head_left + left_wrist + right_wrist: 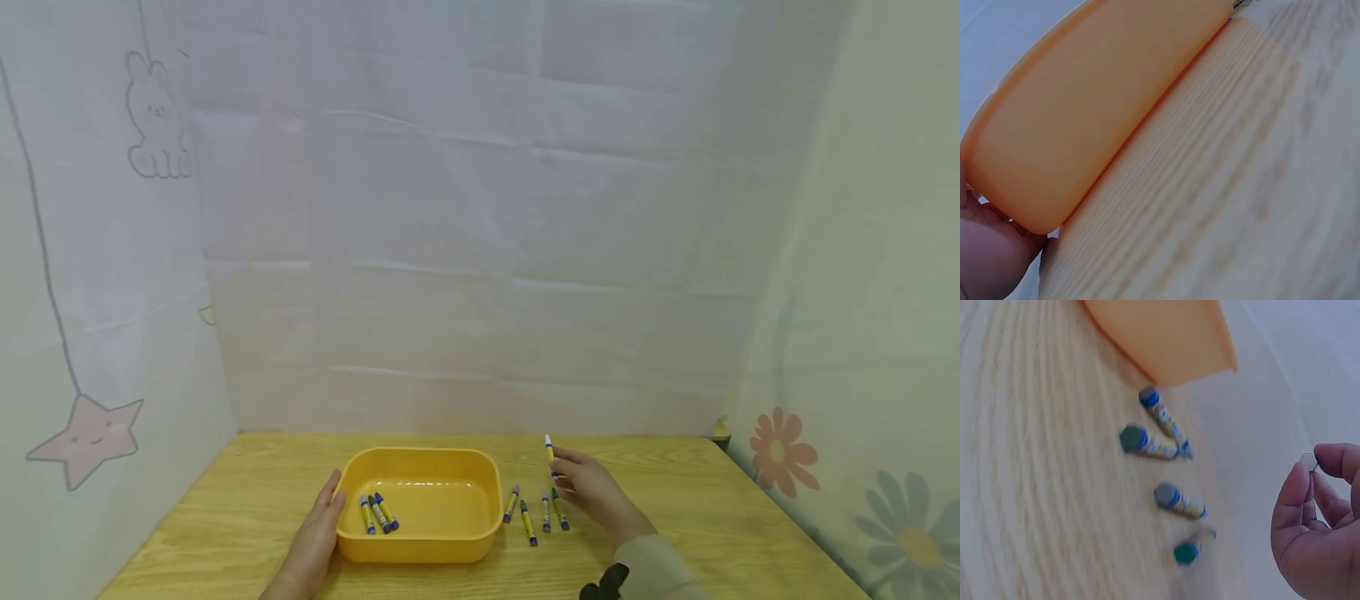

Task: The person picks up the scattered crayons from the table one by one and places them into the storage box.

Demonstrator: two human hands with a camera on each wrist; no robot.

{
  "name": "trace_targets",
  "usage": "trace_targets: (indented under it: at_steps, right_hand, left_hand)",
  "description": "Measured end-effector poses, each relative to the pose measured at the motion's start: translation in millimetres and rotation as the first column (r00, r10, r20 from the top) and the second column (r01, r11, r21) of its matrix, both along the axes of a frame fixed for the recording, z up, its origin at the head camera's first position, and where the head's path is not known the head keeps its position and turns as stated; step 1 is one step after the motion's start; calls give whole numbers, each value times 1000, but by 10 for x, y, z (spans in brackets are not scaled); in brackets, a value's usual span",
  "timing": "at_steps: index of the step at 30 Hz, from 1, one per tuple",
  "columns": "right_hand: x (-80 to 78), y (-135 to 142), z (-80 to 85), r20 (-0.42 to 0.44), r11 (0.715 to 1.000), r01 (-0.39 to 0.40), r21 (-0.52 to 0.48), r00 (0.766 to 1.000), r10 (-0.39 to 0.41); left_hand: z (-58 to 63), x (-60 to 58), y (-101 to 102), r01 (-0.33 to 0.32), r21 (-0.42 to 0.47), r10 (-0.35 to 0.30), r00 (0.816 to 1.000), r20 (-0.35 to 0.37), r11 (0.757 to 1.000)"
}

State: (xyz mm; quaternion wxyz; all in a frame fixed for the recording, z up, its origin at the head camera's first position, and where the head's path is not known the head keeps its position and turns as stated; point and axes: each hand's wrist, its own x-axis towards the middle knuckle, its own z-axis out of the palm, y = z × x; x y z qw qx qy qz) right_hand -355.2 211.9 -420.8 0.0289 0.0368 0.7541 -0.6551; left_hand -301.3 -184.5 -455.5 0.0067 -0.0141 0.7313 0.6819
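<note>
A yellow plastic tray (pixel 420 547) stands on the table with 3 crayons (pixel 378 513) lying at its left end. My left hand (pixel 313 533) holds the tray's left side, thumb at the rim and fingers along the outer wall. In the left wrist view, part of that hand (pixel 997 250) is hidden behind the tray's corner. My right hand (pixel 596 492) pinches a white-tipped crayon (pixel 549 447) upright between thumb and fingers, right of the tray. Only its pale end shows in the right wrist view. Several crayons (pixel 528 523) lie on the table between this hand and the tray.
The wooden table (pixel 225 508) reaches back to a pale cloth wall (pixel 480 250). More cloth hangs on both sides, printed with a star (pixel 86 442) at left and flowers (pixel 780 450) at right. A small dark object (pixel 722 433) sits at the back right corner.
</note>
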Motion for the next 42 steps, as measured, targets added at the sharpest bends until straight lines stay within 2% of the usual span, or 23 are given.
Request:
trace_targets:
  at_steps: [12, 21, 29, 42]
  right_hand:
    - [-9, -452, 240, -59, 983, -184, -18, 981, 183]
    - [-18, -894, 288, -58, 960, -278, -28, 959, 276]
    - [49, -1312, 234, -26, 950, -313, 2, 949, 313]
    - [78, -1786, 30, 14, 947, -308, 95, 951, 308]
  left_hand:
    - [-9, 7, 27, -13, 12, 13, 1000, -8, 1000]
    - [-27, -3, 47, 2, 38, -1, 999, -42, 999]
    - [-34, 3, 57, 10, 54, -8, 999, -36, 999]
    - [-30, 37, 86, 10, 40, -9, 1000, -26, 999]
